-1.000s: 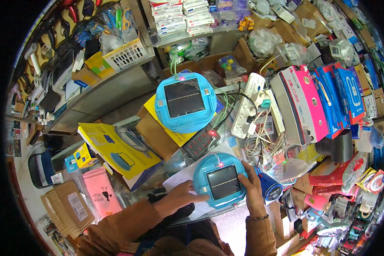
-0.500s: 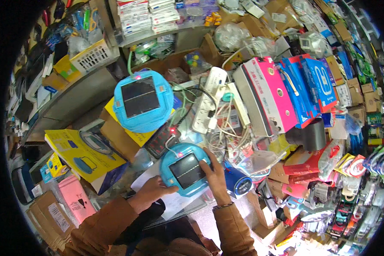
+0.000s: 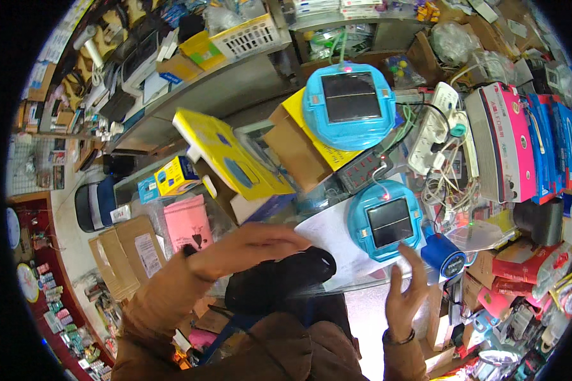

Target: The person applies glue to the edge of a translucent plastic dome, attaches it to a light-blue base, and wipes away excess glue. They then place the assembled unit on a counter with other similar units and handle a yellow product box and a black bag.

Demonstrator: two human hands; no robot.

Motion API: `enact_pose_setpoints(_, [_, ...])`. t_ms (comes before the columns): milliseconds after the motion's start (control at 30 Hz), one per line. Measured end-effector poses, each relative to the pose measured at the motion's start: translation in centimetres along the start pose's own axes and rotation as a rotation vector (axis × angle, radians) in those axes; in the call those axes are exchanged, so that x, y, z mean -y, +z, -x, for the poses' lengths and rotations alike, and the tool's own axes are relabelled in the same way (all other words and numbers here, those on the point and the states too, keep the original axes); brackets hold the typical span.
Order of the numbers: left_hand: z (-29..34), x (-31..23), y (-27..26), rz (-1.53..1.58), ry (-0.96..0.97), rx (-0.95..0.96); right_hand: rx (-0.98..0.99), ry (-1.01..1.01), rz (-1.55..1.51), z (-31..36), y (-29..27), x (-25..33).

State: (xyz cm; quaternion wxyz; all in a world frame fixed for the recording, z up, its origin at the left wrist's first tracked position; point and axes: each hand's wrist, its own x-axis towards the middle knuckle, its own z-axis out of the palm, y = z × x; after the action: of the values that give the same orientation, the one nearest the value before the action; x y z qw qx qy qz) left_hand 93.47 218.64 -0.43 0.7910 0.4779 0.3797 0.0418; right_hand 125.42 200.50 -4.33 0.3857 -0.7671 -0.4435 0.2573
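Note:
A round light-blue lamp with a dark solar panel point(image 3: 389, 222) lies on a white paper sheet point(image 3: 327, 247). A cable is plugged into its top edge, where a small red light glows. My right hand point(image 3: 408, 292) is open just in front of this lamp, its index fingertip at the lower rim; I cannot tell whether it touches. My left hand point(image 3: 254, 247) is open, fingers stretched out together, beside the paper and above a black, smooth-looking object point(image 3: 279, 276) whose kind I cannot make out. A second blue solar lamp point(image 3: 349, 105), also cabled and lit red, rests on an opened yellow box point(image 3: 299, 143).
Another yellow box point(image 3: 235, 165) stands open left of the lamps. A black multi-socket block point(image 3: 360, 173), a white power strip point(image 3: 433, 127) and tangled cables lie between lamps and pink box point(image 3: 511, 143). A blue cylinder point(image 3: 443, 255) is at the right; cardboard point(image 3: 130, 254) lies left.
Both hands have let go of the nearer blue lamp, which now lies on the paper. My left hand has moved away leftward. The view has swung left, so everything appears further right.

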Motion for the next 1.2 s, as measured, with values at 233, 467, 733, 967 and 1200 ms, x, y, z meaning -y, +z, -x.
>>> enact_pose_setpoints(233, [14.8,-0.5,-0.3,0.009,0.021,-0.310,0.376,0.084,-0.082,6.9,3.3,1.3])
enact_pose_setpoints(467, [17.1,12.7,0.1,0.242,-0.014,-0.751,0.583,-0.263,0.069,4.9,7.8,3.7])
enact_pose_setpoints(733, [12.3,7.0,-4.8,0.003,0.450,-1.035,0.415,-0.042,-0.332,-0.1,11.8,12.6])
enact_pose_setpoints(967, [1.9,-1.9,-16.0,-0.774,0.392,-1.055,0.227,-0.209,-0.092,-5.0,20.6,16.4])
enact_pose_setpoints(1200, [6.1,4.3,-9.7,-0.490,0.330,-1.214,0.265,-0.531,-0.052,-4.9,17.0,15.8])
